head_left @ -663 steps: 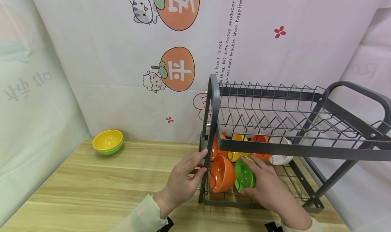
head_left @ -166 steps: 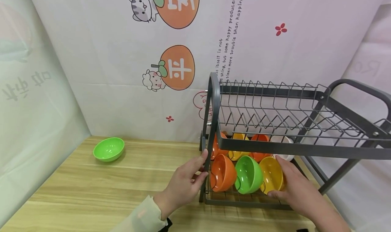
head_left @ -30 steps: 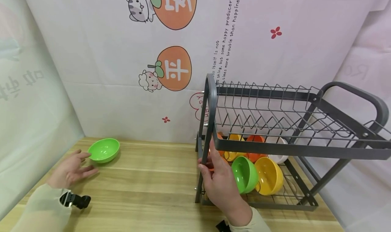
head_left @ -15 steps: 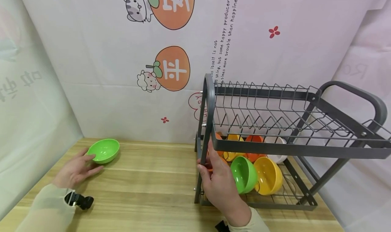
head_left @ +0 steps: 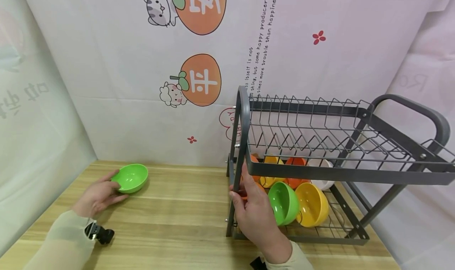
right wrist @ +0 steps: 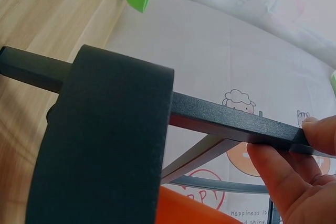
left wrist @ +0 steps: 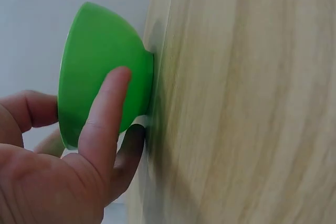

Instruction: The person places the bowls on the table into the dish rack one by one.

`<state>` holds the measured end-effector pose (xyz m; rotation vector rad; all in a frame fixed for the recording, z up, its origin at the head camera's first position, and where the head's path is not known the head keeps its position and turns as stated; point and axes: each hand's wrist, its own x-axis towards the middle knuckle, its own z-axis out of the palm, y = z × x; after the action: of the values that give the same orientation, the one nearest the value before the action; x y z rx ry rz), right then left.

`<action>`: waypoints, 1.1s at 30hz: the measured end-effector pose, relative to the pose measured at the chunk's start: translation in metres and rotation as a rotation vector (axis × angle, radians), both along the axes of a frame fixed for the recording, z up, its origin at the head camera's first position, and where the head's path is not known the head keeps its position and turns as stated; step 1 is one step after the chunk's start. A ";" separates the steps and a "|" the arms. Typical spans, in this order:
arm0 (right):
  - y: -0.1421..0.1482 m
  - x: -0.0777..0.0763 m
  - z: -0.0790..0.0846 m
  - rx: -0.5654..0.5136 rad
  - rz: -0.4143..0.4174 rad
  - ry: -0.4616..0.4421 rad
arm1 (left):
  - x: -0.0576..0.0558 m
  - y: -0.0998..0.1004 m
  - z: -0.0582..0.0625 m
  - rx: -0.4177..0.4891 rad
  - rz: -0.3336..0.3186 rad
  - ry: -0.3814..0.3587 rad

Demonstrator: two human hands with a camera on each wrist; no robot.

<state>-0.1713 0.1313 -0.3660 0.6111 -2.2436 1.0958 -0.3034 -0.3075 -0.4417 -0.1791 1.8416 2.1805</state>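
Observation:
On the left of the table sits a green bowl; my left hand grips its near left side. In the left wrist view, the thumb and fingers of that hand spread around the bowl's rim and wall, and its foot is on or very close to the wood. My right hand pinches the left front post of a dark two-tier dish rack, its fingertips around the bar in the right wrist view. It partly hides an orange bowl in the front row.
The lower tier holds a front-row green bowl and yellow bowl. Behind them stand a yellow bowl, a red-orange bowl, a white bowl and another orange one. The upper wire tier overhangs them.
Earlier a yellow bowl sat in the left green bowl; a yellow one now stands front right in the rack. My hands swapped: right onto the post, left onto the green bowl, which shifted slightly right.

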 end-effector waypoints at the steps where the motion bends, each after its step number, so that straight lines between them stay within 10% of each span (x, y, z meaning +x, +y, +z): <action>1: 0.000 0.000 0.000 -0.002 0.000 -0.002 | 0.000 0.001 0.000 -0.015 -0.010 0.003; 33: 0.000 -0.001 0.000 0.012 -0.013 0.005 | 0.020 0.055 0.012 -0.075 -0.116 0.048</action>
<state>-0.1726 0.1316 -0.3665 0.6026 -2.2485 1.0735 -0.2833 -0.2526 -0.4301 -0.0345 1.9114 2.0563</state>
